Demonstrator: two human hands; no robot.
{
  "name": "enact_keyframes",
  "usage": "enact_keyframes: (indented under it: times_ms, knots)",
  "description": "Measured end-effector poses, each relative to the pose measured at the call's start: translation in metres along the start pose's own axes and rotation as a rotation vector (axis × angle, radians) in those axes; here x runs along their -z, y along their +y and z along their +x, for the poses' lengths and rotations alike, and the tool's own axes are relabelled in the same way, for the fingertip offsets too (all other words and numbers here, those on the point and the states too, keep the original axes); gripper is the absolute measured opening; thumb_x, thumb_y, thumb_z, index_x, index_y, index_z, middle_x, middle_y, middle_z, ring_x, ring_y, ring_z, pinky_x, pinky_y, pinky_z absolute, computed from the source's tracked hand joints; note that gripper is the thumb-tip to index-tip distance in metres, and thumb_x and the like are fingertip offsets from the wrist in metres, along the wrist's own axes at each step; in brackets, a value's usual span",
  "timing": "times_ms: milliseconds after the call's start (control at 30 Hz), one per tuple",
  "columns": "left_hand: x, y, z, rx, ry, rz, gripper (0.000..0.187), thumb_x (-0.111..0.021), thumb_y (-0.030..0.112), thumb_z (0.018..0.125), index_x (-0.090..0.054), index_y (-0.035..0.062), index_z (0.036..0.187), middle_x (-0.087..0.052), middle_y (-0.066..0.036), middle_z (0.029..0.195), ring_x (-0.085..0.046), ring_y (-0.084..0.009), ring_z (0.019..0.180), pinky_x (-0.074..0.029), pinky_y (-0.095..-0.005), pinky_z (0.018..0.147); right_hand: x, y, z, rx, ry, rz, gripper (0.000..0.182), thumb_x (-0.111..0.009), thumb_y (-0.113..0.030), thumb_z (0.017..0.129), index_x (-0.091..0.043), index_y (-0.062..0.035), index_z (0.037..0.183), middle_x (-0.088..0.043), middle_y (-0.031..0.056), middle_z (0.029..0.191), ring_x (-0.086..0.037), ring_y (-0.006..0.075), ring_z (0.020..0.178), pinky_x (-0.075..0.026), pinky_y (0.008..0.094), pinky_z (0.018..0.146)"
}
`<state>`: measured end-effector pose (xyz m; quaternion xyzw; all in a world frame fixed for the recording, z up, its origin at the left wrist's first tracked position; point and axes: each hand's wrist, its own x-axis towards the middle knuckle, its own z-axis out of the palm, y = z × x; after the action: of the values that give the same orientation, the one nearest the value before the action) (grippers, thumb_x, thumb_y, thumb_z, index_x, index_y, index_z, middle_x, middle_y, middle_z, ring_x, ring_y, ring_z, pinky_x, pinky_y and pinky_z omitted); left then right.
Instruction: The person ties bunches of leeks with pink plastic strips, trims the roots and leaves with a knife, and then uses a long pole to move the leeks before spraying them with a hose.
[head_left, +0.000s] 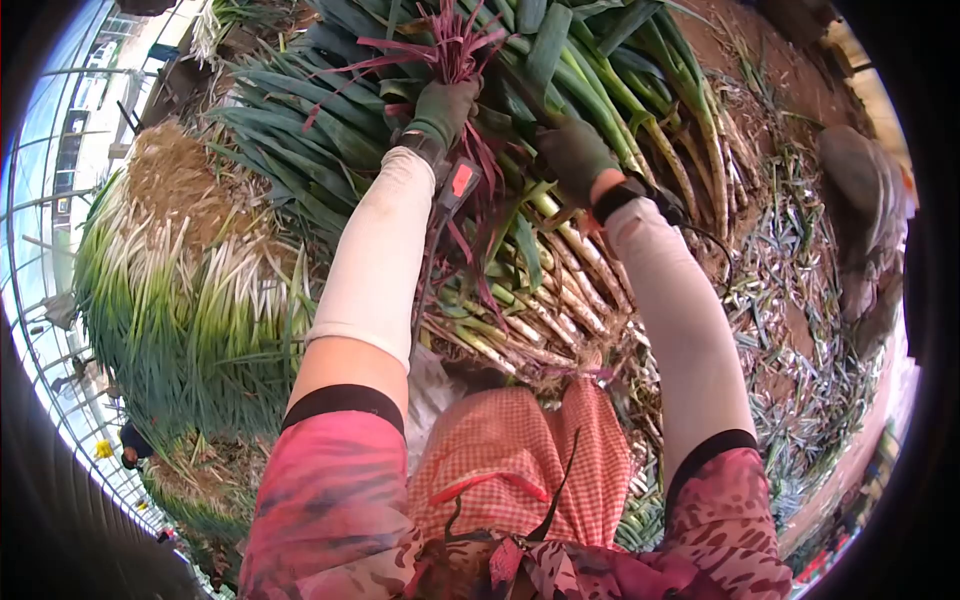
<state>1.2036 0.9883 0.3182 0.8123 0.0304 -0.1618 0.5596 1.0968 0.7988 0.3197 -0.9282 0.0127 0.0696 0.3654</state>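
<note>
My left hand (pixel 445 110), in a dark green glove, is closed round a bunch of purple-red tie strips (pixel 455 50). Their ends splay out above the fist and trail down below it. To its right my right hand (pixel 578 158), gloved alike, curls over the large green onions (pixel 600 90), gripping among their leaves; its fingertips are partly hidden. A heap of these onions lies under both hands, with dark leaves (pixel 300 130) toward the left and pale stalks with roots (pixel 570 285) toward the right. A small dark device with a red label (pixel 461 182) hangs beside my left wrist.
On the left stands a big pile of thinner green onions (pixel 200 300). Leaf scraps and peelings (pixel 780 300) litter the soil on the right. A red checked apron (pixel 510 440) covers my lap. Another person (pixel 132 440) appears far off at left, near the greenhouse frame (pixel 45 230).
</note>
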Motion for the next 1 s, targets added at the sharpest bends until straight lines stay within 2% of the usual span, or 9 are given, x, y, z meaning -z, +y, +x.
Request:
enact_keyframes:
  times_ms: [67,167,200,300,433,500,567,633,1000]
  knots:
    - [-0.006,0.012,-0.002,0.148,0.028,0.017,0.033,-0.062,0.035,0.082,-0.063,0.0021,0.086,-0.06,-0.009,0.065,-0.055,-0.0201,0.059,-0.043,-0.0329,0.057,-0.007,0.008,-0.025,-0.074,-0.029,0.121,0.025,-0.05,-0.023,0.089,-0.062,-0.0019,0.095,-0.064,0.0193,0.082,-0.062,0.0312,0.075,-0.047,0.0412,0.066]
    - [0.0,-0.032,0.036,-0.449,-0.051,0.891,0.015,-0.05,0.021,0.088,-0.063,0.0136,0.089,-0.062,-0.014,0.066,-0.061,-0.0309,0.06,-0.048,-0.0406,0.059,-0.001,0.003,-0.108,-0.26,0.125,0.239,0.026,-0.056,-0.027,0.089,-0.063,-0.0026,0.097,-0.063,0.0132,0.075,-0.06,0.0238,0.061,-0.046,0.0357,0.055]
    - [0.006,-0.044,0.035,-0.646,0.052,1.046,0.013,-0.051,0.017,0.085,-0.063,0.0134,0.089,-0.063,-0.016,0.068,-0.062,-0.0333,0.065,-0.049,-0.0439,0.06,-0.011,0.037,-0.141,0.019,0.17,0.119,0.022,-0.051,-0.017,0.091,-0.059,-0.0059,0.109,-0.055,0.0012,0.068,-0.056,0.0121,0.06,-0.045,0.0244,0.055]
    - [0.009,-0.057,0.035,-0.75,0.098,1.051,0.015,-0.051,0.017,0.084,-0.063,0.0133,0.093,-0.062,-0.016,0.071,-0.063,-0.0338,0.067,-0.05,-0.0449,0.06,0.002,0.097,-0.266,-0.509,0.159,1.723,0.021,-0.057,-0.014,0.09,-0.056,-0.0049,0.11,-0.052,-0.0045,0.07,-0.049,0.0057,0.053,-0.038,0.0184,0.045]
    - [0.015,-0.055,0.015,-0.523,-0.052,0.664,0.019,-0.047,0.019,0.086,-0.062,0.014,0.096,-0.062,-0.017,0.077,-0.062,-0.0353,0.07,-0.048,-0.0451,0.062,0.001,0.142,-0.428,-0.724,0.138,0.543,0.022,-0.056,-0.023,0.091,-0.064,-0.0047,0.1,-0.053,-0.0013,0.065,-0.051,0.0103,0.054,-0.044,0.0273,0.049]
    - [0.032,-0.066,0.003,-0.498,-0.168,0.696,0.018,-0.047,0.021,0.087,-0.061,0.0125,0.096,-0.06,-0.016,0.075,-0.059,-0.0335,0.067,-0.046,-0.0431,0.06,-0.004,0.132,-0.481,-0.896,0.05,0.391,0.024,-0.055,-0.026,0.092,-0.064,-0.0044,0.098,-0.054,-0.0013,0.066,-0.052,0.01,0.054,-0.043,0.0273,0.048]
    - [0.058,-0.07,-0.031,-0.586,-0.328,0.933,0.017,-0.049,0.022,0.088,-0.06,0.0097,0.093,-0.058,-0.012,0.069,-0.055,-0.0272,0.059,-0.043,-0.0378,0.055,0.03,0.064,-0.496,-1.283,-0.022,0.623,0.024,-0.055,-0.026,0.091,-0.064,-0.0049,0.096,-0.055,-0.0009,0.065,-0.053,0.0102,0.054,-0.042,0.027,0.047]
    - [0.064,-0.052,-0.1,0.081,-0.241,0.176,0.022,-0.058,0.031,0.089,-0.059,0.0097,0.082,-0.043,0.007,0.064,-0.044,-0.0059,0.058,-0.033,-0.0264,0.049,-0.026,0.087,-0.578,-1.404,0.199,0.87,0.019,-0.056,-0.024,0.09,-0.063,-0.0065,0.09,-0.056,0.0001,0.064,-0.054,0.0129,0.052,-0.043,0.0281,0.047]
    - [0.116,-0.106,-0.372,0.488,-0.62,0.475,0.027,-0.058,0.034,0.088,-0.059,0.0064,0.088,-0.054,0.001,0.076,-0.047,-0.0099,0.066,-0.037,-0.0274,0.057,-0.111,-0.036,-0.74,-1.709,0.491,1.148,0.021,-0.054,-0.021,0.089,-0.062,-0.0017,0.091,-0.062,0.0074,0.075,-0.06,0.0178,0.064,-0.047,0.0311,0.057]
